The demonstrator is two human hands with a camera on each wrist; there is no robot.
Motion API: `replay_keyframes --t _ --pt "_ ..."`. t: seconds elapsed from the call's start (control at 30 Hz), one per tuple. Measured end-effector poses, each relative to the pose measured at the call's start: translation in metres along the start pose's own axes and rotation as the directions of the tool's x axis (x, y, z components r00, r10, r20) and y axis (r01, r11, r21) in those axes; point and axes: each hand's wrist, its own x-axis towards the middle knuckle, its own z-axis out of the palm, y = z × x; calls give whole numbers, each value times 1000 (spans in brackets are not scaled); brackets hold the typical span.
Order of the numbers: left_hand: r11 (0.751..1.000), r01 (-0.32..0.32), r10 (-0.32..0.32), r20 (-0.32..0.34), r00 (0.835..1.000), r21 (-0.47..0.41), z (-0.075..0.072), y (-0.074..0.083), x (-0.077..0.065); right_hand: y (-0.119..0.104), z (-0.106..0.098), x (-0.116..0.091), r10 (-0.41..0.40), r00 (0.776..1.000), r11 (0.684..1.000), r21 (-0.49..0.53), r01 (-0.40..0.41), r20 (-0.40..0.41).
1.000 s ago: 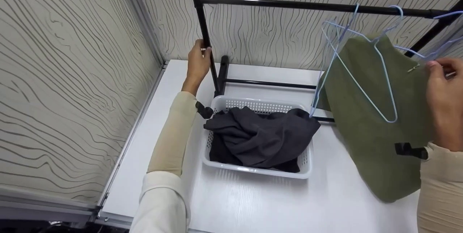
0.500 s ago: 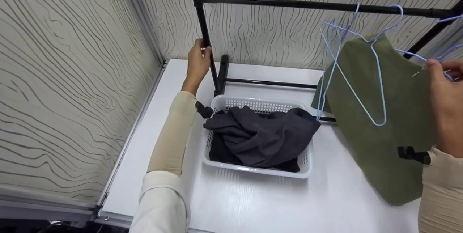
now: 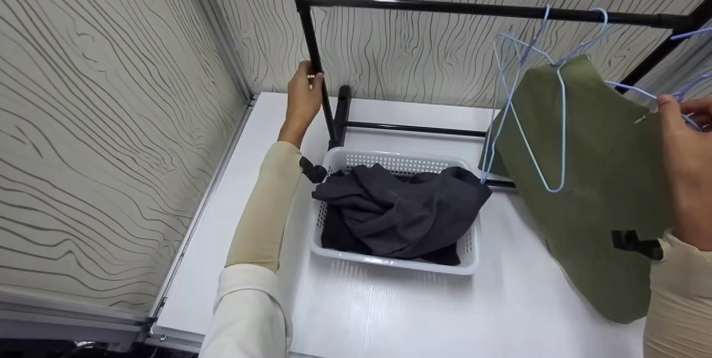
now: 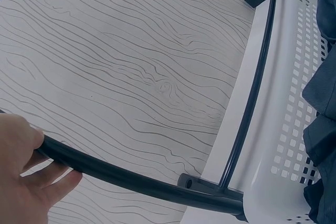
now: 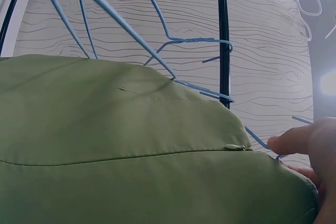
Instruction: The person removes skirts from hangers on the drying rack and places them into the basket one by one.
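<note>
At the left my left hand (image 3: 304,99) grips the black upright post (image 3: 310,35) of a clothes rack, thumb and fingers curled round it in the left wrist view. On the right my right hand (image 3: 687,163) pinches a blue wire hanger (image 3: 631,89) at the top of an olive-green garment (image 3: 595,235). That garment hangs down over the table's right side, with a small zip pull (image 5: 236,147) close to the fingertips. Part of the right hand lies beyond the frame edge. Two bare blue hangers (image 3: 563,113) dangle from the rack's top bar (image 3: 445,6), overlapping the garment.
A white perforated basket (image 3: 389,262) holding dark grey clothing (image 3: 400,208) stands on the white table (image 3: 356,313). Behind the rack rises a wood-patterned wall (image 3: 411,58), and another wall (image 3: 111,124) borders the left. The rack's low bar (image 3: 417,129) runs behind the basket.
The front bare hanger has swung left, and the garment's lower edge has dropped slightly. My right hand has moved a little, with more of the pinched hanger showing. The left hand stays on the post.
</note>
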Motion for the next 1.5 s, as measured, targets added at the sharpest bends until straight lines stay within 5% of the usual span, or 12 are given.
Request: replay_keyframes --t 1.07,1.3,1.5 --pt "1000 6 -6 -8 1000 8 -1 0 -1 -10 -9 -16 -24 999 999 27 23 28" --pt "1000 7 -7 -9 1000 4 -2 0 0 -19 -15 -25 22 998 1000 -16 -21 57" --pt "1000 5 -5 -10 1000 5 -2 -1 0 -25 -15 -32 -51 998 999 -18 51 36"
